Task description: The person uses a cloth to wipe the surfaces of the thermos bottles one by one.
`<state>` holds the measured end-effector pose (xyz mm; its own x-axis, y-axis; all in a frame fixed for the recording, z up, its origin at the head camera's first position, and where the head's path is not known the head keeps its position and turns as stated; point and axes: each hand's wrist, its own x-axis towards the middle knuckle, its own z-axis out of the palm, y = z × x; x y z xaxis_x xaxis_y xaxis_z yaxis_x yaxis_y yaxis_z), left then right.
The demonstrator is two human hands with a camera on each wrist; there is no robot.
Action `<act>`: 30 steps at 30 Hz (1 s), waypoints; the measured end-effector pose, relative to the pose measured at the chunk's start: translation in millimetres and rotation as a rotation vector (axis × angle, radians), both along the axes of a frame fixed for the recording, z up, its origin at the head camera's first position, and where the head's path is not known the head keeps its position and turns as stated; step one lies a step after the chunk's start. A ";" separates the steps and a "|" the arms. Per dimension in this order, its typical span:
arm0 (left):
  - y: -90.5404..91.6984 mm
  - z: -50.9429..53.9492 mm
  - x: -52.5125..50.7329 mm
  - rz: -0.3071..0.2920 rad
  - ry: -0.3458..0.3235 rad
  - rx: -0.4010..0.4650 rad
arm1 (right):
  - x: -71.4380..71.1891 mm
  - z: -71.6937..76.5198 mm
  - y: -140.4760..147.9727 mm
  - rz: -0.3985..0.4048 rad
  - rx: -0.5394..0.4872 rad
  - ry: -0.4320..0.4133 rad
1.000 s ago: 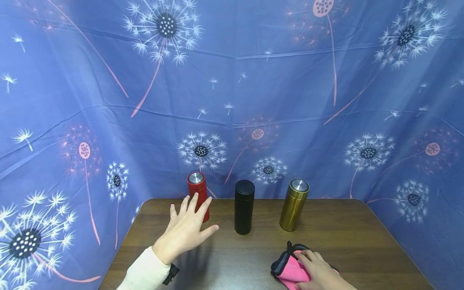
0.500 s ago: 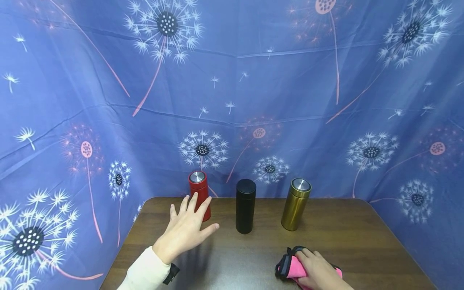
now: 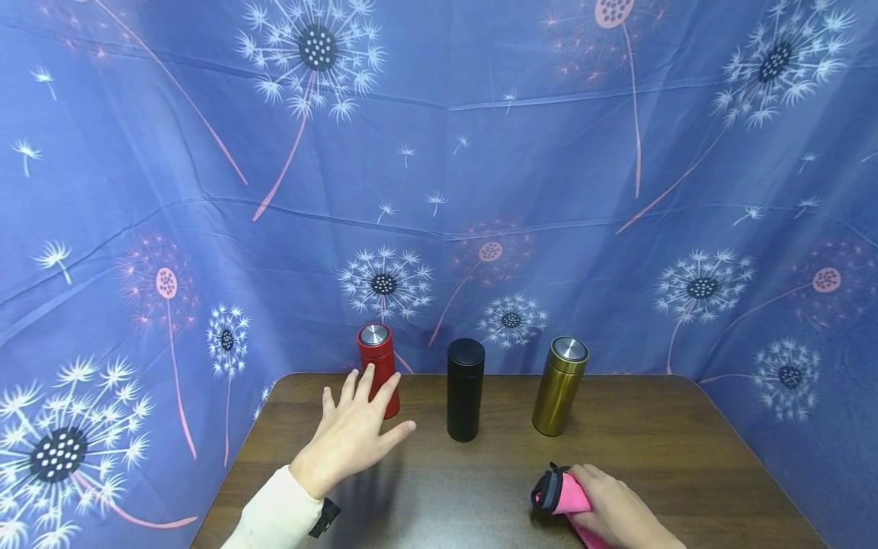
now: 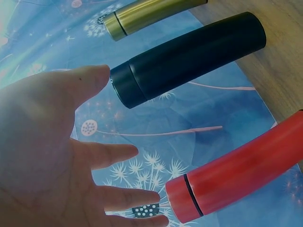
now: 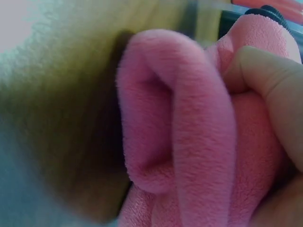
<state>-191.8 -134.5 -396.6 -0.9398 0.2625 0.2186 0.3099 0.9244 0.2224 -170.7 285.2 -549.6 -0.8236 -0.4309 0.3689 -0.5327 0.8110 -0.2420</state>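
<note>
With our right hand [image 3: 619, 505] we are gripping a pink cloth [image 3: 571, 496], on or perhaps just above the worktop [image 3: 466, 488], while our left hand [image 3: 351, 436] is holding empty fingers spread near the red bottle [image 3: 375, 355].

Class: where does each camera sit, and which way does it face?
Head: on the head, facing forward and down across the table; left hand, right hand and white sleeve show.
Left wrist: there, facing that hand, with red bottle, black bottle and gold bottle beyond.
Right wrist: there, facing the pink cloth that hand grips.
Head and left wrist share all three bottles.
</note>
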 end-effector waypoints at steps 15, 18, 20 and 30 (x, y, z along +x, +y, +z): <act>0.0 -3.2 -1.3 -0.001 -0.008 -0.003 | 10.4 53.1 -3.1 -0.021 -0.133 0.115; -0.9 -3.4 -1.1 -0.003 0.000 0.000 | 12.8 65.4 -5.0 -0.019 -0.153 0.141; -1.3 -3.4 -0.6 -0.005 0.006 -0.001 | 14.0 72.9 -6.1 -0.011 -0.161 0.161; -0.9 -2.6 -0.4 0.001 0.002 -0.020 | 16.9 89.4 -7.3 0.013 -0.159 0.214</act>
